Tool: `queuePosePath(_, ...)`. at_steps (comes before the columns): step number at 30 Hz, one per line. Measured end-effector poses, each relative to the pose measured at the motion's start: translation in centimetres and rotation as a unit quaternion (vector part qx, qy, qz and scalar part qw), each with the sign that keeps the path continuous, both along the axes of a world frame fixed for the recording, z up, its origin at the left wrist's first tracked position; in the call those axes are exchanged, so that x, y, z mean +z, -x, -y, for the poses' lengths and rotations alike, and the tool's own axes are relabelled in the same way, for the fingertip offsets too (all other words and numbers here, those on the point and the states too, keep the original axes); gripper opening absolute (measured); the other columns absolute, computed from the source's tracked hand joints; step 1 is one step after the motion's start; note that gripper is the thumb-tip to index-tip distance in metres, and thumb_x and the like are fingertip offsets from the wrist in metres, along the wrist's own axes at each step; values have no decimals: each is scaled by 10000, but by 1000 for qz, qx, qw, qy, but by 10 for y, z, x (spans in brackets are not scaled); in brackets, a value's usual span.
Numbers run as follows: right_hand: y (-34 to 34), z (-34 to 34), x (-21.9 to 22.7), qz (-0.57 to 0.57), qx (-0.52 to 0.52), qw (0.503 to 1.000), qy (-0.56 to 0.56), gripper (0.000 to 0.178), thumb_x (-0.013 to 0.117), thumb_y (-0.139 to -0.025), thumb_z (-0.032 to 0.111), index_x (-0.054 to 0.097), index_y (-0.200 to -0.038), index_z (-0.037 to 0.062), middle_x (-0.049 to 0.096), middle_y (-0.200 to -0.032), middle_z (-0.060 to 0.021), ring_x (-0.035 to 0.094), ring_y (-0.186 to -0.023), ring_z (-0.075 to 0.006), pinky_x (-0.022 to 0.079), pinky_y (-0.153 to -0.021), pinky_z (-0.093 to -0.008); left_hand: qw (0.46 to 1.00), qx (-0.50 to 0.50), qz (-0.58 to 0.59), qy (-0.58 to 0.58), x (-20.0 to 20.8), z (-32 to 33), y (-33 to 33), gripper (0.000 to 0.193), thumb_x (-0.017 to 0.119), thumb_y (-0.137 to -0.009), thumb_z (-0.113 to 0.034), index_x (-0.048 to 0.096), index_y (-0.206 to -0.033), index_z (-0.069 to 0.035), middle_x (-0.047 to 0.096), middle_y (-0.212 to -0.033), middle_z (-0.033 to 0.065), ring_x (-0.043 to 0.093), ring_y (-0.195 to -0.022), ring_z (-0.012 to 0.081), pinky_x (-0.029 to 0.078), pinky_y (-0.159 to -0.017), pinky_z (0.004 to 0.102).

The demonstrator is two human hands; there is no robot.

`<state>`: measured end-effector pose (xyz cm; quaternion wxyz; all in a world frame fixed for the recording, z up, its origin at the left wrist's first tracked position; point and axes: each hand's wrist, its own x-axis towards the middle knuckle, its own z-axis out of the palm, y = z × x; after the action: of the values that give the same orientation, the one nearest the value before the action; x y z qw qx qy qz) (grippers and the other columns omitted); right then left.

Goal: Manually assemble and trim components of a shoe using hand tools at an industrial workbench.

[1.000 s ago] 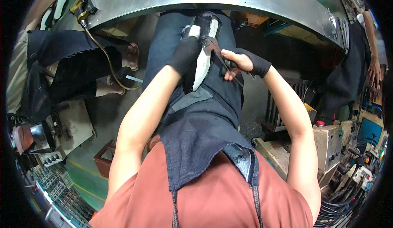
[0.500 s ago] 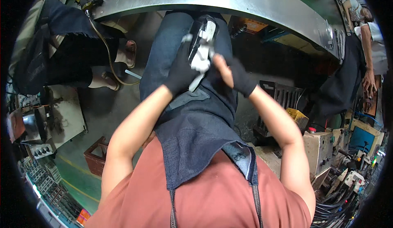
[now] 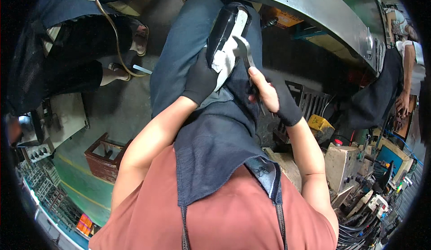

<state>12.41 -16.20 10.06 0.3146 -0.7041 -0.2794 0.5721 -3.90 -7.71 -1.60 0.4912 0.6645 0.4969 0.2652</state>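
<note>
A glossy black shoe upper (image 3: 220, 32) stretched over a shoe last rests on my lap, its whitish underside (image 3: 241, 23) turned up and to the right. My left hand (image 3: 200, 80), in a black fingerless glove, grips the near end of this shoe; its fingers are partly hidden behind it. In my right hand (image 3: 271, 95), also gloved with bare fingertips, is a pair of metal lasting pincers (image 3: 248, 60). Their curved head lies over the shoe's white underside; whether it touches is unclear. A white strip hangs from the shoe's near end.
Ahead of my knees runs a metal bench edge (image 3: 287, 5). A seated person's legs (image 3: 76, 52) and a hose (image 3: 117, 39) are on the left, with a brown stool (image 3: 104, 162) nearer. Machinery with cables (image 3: 359, 205) stands at right, beside a yellow box (image 3: 320, 125).
My right hand has moved right and nearer to me, and the pincers now show clearly. The shoe has turned slightly, exposing more black side. The whole view has shifted a little.
</note>
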Motion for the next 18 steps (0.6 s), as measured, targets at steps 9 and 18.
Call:
queuePosePath(9, 39, 26, -62, 107, 49, 987, -109, 370, 482, -985, 310, 648, -915, -13, 668, -828, -172, 632, -731, -235, 472, -672, -374, 991, -122, 24, 52, -5, 8, 26, 950, 782, -734, -275, 230, -1453, 12, 337, -1451, 261, 340, -1358, 377, 274, -1128, 396)
queuePosePath(18, 34, 23, -51, 245, 163, 934, -201, 376, 527, -957, 342, 628, -864, -7, 629, -739, -209, 607, -672, -398, 451, -619, -433, 990, -137, 1, -20, -8, 9, 35, 1035, 755, -767, -280, 70, -1502, -30, 456, -1344, 311, 508, -1217, 415, 431, -990, 415)
